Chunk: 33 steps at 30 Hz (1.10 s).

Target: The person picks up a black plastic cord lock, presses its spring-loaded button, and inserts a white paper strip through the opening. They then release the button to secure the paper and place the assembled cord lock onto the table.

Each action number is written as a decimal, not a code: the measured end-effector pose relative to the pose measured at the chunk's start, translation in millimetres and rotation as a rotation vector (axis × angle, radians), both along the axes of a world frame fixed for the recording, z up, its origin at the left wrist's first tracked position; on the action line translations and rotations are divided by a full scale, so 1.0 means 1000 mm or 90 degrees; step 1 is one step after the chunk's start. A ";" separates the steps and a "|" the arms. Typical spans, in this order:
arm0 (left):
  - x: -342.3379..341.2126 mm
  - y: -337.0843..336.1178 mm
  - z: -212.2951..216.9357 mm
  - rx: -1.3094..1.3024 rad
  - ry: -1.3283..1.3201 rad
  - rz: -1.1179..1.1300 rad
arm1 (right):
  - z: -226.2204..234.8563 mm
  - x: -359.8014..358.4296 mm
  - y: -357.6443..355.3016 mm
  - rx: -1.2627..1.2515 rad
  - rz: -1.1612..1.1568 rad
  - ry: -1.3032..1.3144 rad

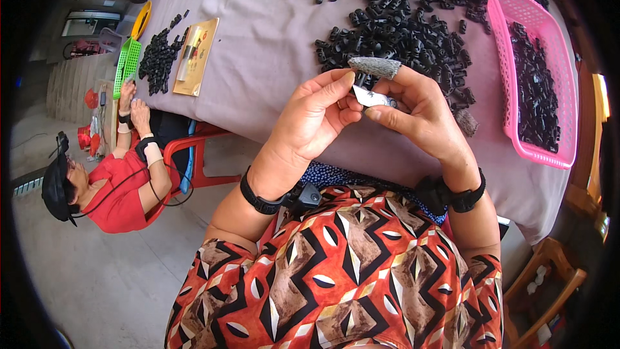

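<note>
In the head view, the person's left hand is pinching a small black plastic part between thumb and index finger, the grip being closed on it. The right hand is wearing a ribbed grey fabric finger sleeve and is gripping a flat, shiny white piece against the part; it appears to be touching it, though fingers are hiding the contact. Both hands are working above the near edge of the mauve cloth-covered tabletop. Just beyond them, a large heap of black cylindrical plastic parts is spreading toward the far edge. Along the right edge, a pink perforated plastic basket is holding more black parts. Toward the left edge, a tan flat booklet is lying beside a smaller black heap, and a co-worker in red is sitting nearby.
</note>
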<state>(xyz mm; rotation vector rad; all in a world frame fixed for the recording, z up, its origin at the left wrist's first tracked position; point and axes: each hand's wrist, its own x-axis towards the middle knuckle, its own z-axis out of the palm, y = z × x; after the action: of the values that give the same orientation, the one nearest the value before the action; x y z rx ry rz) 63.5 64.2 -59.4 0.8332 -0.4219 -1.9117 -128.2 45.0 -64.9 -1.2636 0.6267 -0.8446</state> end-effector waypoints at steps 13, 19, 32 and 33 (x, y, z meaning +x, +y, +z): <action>0.004 0.000 0.000 -0.013 -0.005 -0.019 | 0.006 0.001 -0.001 0.014 0.007 -0.003; 0.003 0.000 0.003 -0.017 0.005 -0.037 | 0.013 -0.002 -0.001 0.021 0.009 -0.005; 0.003 0.003 0.010 -0.033 -0.050 0.064 | 0.015 0.000 0.004 -0.005 -0.001 -0.018; 0.003 0.003 0.010 -0.049 -0.062 0.071 | 0.013 0.000 0.003 -0.004 -0.002 -0.019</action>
<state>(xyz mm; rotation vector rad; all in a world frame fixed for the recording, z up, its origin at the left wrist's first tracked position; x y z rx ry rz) 66.9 66.9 -49.2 0.8836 -0.4946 -1.7471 -128.1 48.0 -52.0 -1.2528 0.6028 -0.8678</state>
